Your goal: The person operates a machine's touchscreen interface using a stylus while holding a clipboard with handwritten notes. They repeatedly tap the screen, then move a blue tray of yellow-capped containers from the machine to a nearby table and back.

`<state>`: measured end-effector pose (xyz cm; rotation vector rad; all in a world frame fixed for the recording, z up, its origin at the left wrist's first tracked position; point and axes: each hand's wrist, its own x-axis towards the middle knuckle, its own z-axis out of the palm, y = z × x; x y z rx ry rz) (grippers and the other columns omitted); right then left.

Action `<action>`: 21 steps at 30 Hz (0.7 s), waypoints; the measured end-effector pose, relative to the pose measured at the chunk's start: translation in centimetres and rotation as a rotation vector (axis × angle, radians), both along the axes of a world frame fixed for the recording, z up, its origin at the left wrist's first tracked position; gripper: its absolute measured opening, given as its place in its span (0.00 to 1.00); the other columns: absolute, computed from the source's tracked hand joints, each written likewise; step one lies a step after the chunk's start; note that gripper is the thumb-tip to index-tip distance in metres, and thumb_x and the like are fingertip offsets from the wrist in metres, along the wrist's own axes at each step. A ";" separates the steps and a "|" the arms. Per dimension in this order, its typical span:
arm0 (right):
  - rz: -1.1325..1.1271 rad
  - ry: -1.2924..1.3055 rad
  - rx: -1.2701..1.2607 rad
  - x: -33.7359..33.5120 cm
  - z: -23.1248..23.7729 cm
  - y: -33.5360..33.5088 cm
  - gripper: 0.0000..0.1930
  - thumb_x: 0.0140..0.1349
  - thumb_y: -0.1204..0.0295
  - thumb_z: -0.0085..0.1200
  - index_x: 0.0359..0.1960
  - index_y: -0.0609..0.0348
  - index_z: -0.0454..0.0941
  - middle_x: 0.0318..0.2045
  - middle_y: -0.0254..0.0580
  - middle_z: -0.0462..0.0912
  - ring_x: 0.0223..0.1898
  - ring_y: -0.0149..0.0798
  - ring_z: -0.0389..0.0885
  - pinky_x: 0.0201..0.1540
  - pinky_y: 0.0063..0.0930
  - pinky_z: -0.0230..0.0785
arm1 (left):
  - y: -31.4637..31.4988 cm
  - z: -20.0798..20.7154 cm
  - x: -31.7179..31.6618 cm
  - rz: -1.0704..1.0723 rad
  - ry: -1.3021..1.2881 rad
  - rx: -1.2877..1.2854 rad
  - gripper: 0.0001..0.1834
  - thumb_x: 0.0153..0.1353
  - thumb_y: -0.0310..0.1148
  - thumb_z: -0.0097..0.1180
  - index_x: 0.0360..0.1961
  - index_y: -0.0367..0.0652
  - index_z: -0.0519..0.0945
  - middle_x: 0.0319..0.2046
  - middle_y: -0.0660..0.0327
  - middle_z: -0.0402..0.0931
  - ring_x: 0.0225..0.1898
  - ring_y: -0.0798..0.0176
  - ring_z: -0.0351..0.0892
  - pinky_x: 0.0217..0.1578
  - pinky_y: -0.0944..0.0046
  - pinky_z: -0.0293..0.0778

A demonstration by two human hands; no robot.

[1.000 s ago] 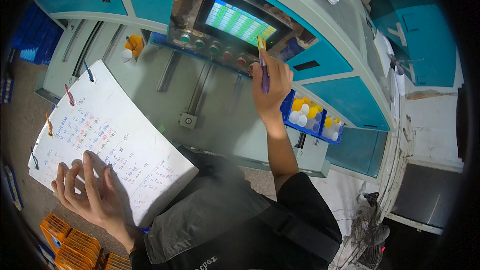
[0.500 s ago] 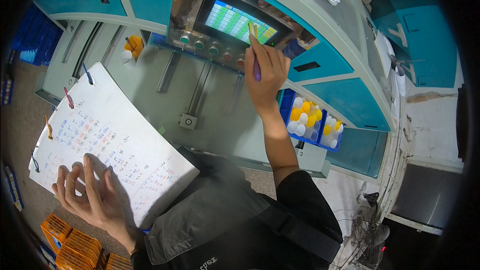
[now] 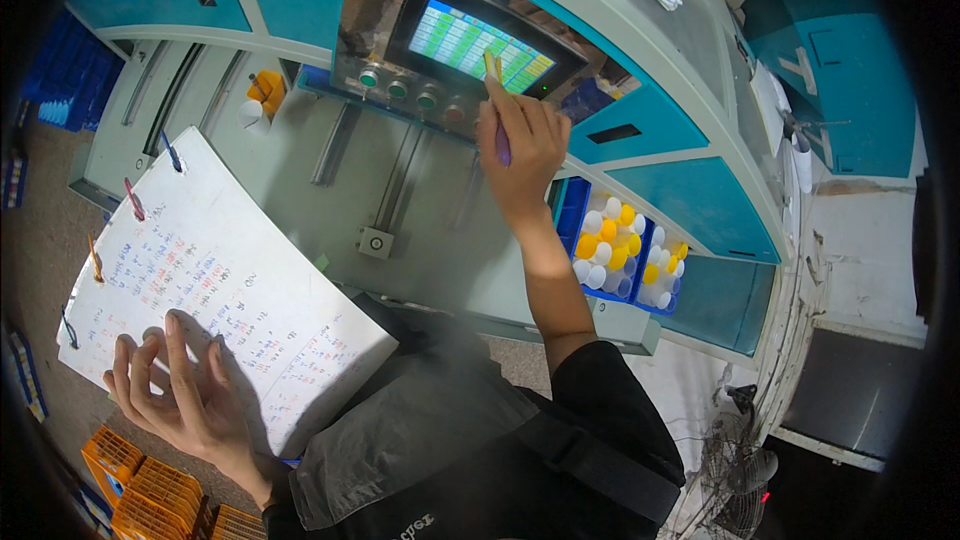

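Fingers apart, my left hand (image 3: 180, 390) rests on the lower part of an open ring-bound notebook (image 3: 240, 250). Its white page carries rows of handwriting in blue and red, and coloured rings run along its left edge. My right hand (image 3: 525, 145) is closed round a purple pen (image 3: 502, 144) with a yellow-green end pointing up. That end is over the lower part of a lit touchscreen (image 3: 478, 45), which shows a green and white table; whether it touches the glass I cannot tell. Green push buttons (image 3: 427, 100) and a red one sit below the screen.
A blue bin (image 3: 612, 240) of white and yellow cups stands right of my forearm. The pale machine bed (image 3: 430, 270) has metal rails. At the left stand a yellow cup (image 3: 267, 90) and a white cup; orange crates (image 3: 150, 495) are on the floor, a fan (image 3: 740, 475) lower right.
My right hand has shifted slightly left and down, with the pen's end moving left across the screen. My left hand and the notebook stay almost where they were.
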<state>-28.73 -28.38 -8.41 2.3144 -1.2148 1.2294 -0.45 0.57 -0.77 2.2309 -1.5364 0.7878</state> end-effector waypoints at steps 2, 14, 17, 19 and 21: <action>0.005 -0.006 0.009 -0.2 -0.3 0.3 0.16 0.60 0.70 0.65 0.51 0.51 0.85 0.35 0.32 0.83 0.37 0.37 0.79 0.44 0.36 0.61 | 0.0 0.0 0.0 -0.003 -0.002 -0.001 0.32 0.49 0.35 0.78 0.58 0.63 0.85 0.55 0.70 0.76 0.69 0.61 0.67 0.76 0.45 0.61; -0.075 -0.040 -0.017 -2.0 0.0 1.3 0.16 0.60 0.72 0.65 0.51 0.52 0.85 0.36 0.33 0.84 0.37 0.38 0.79 0.44 0.36 0.60 | 0.1 0.0 0.3 -0.020 -0.030 0.015 0.29 0.52 0.42 0.77 0.58 0.61 0.85 0.54 0.67 0.77 0.68 0.59 0.68 0.75 0.42 0.60; -0.091 -0.043 -0.031 -2.1 0.3 1.0 0.16 0.60 0.71 0.65 0.51 0.52 0.85 0.36 0.34 0.84 0.37 0.37 0.78 0.44 0.36 0.59 | 0.0 -0.2 0.2 -0.031 -0.021 -0.012 0.31 0.50 0.34 0.77 0.58 0.62 0.85 0.54 0.69 0.77 0.68 0.60 0.69 0.75 0.45 0.61; -0.091 -0.040 -0.041 -2.0 0.4 0.7 0.16 0.61 0.71 0.65 0.51 0.53 0.85 0.36 0.34 0.84 0.36 0.37 0.77 0.43 0.36 0.58 | 0.0 -0.2 0.3 -0.037 -0.020 -0.018 0.31 0.50 0.34 0.77 0.58 0.62 0.85 0.54 0.69 0.77 0.68 0.61 0.69 0.75 0.45 0.60; -0.087 -0.037 -0.044 -1.9 0.5 0.6 0.16 0.61 0.71 0.65 0.51 0.53 0.85 0.36 0.34 0.84 0.36 0.37 0.77 0.43 0.36 0.58 | 0.1 -0.1 0.3 -0.010 -0.035 0.019 0.28 0.53 0.42 0.76 0.58 0.61 0.85 0.54 0.67 0.77 0.68 0.59 0.68 0.75 0.42 0.60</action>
